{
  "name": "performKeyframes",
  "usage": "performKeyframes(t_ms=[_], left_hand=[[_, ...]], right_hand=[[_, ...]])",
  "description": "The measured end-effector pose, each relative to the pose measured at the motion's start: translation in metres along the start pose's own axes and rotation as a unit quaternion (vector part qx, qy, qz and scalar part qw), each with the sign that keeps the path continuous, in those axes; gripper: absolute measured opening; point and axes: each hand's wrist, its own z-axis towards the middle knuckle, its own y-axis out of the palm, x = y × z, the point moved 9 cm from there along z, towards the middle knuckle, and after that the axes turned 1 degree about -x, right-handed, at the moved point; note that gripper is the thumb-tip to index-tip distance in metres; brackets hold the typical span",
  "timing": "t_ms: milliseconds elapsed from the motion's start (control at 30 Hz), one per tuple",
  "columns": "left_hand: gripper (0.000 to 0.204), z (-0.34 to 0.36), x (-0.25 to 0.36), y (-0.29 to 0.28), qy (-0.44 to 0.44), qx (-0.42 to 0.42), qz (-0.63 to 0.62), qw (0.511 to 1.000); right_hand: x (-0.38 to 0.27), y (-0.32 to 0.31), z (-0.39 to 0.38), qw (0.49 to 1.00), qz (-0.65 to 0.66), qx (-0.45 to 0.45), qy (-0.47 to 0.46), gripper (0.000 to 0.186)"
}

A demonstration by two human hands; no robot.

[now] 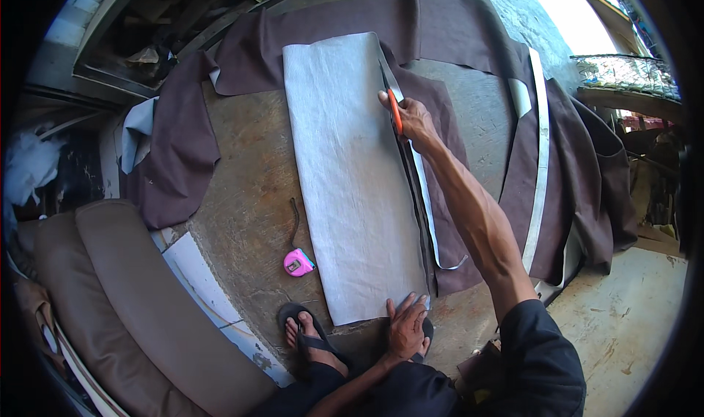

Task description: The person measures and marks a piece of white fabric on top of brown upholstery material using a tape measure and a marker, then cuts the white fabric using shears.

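A long pale grey-white sheet of upholstery material (pixel 345 175), the backing side up, lies lengthwise on the floor. My right hand (pixel 415 122) is closed round orange-handled scissors (pixel 394 112), their blades at the sheet's right edge near its far end. Alongside that edge runs a narrow strip (pixel 425 211), separated from the sheet and curling at its near end. At the near right corner my left hand (pixel 408 324) rests on the sheet with its fingers spread. Brown material (pixel 440 134) lies under and beside the right edge.
A pink tape measure (pixel 298 263) sits left of the sheet on the concrete floor (pixel 249 160). Brown material (pixel 330 24) drapes round the far side. A long white straightedge (pixel 541 153) lies at right. A brown padded cushion (pixel 139 300) stands near left. My sandalled feet are at the sheet's near end.
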Motion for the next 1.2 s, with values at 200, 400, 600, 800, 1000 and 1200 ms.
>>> performKeyframes(t_ms=[200, 400, 600, 800, 1000, 1200], left_hand=[[0.014, -0.003, -0.001, 0.004, 0.012, -0.010, -0.002, 1.000], [0.013, -0.002, -0.002, 0.003, 0.002, 0.000, 0.003, 1.000], [0.012, -0.005, -0.003, 0.006, 0.021, -0.006, 0.014, 1.000], [0.014, -0.001, 0.004, -0.002, 0.027, -0.022, 0.020, 0.999], [0.016, -0.003, 0.002, 0.006, 0.019, -0.028, 0.010, 0.999], [0.014, -0.005, -0.004, 0.004, 0.028, -0.015, 0.015, 0.999]], right_hand=[[-0.005, 0.000, 0.010, 1.000, 0.007, -0.010, 0.009, 0.072], [-0.009, 0.000, 0.010, 1.000, 0.002, 0.013, -0.021, 0.069], [-0.020, 0.007, 0.029, 1.000, 0.027, -0.011, -0.003, 0.072], [-0.029, 0.006, 0.022, 1.000, -0.001, 0.022, -0.014, 0.071], [-0.027, 0.006, 0.049, 1.000, 0.009, -0.012, 0.008, 0.071], [-0.029, 0.006, 0.048, 1.000, 0.017, 0.016, -0.019, 0.071]])
